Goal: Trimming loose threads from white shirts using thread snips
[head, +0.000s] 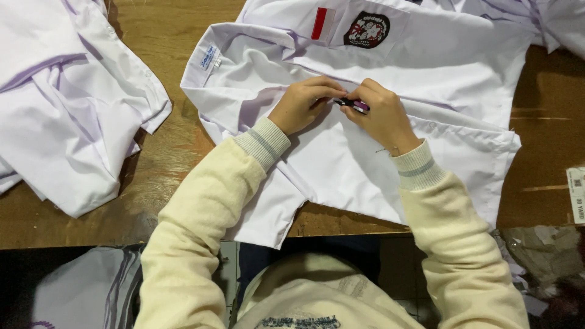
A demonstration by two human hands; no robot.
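A white shirt (378, 67) lies spread on the brown wooden table (164, 164), with a red-and-white patch (321, 23) and a round black badge (366, 29) on its chest. My left hand (303, 103) presses the fabric near the shirt's middle, fingertips pinched on the cloth. Right beside it, my right hand (381, 113) grips a small dark tool with a purple part (352, 105), its tip at the fabric between both hands. Both arms wear cream knitted sleeves with grey-striped cuffs.
Another white garment (67, 103) lies crumpled at the table's left. More white cloth (548, 18) sits at the top right corner. A paper tag (576, 194) rests at the right edge. Below the table's near edge are a grey bag (79, 292) and crumpled plastic (542, 250).
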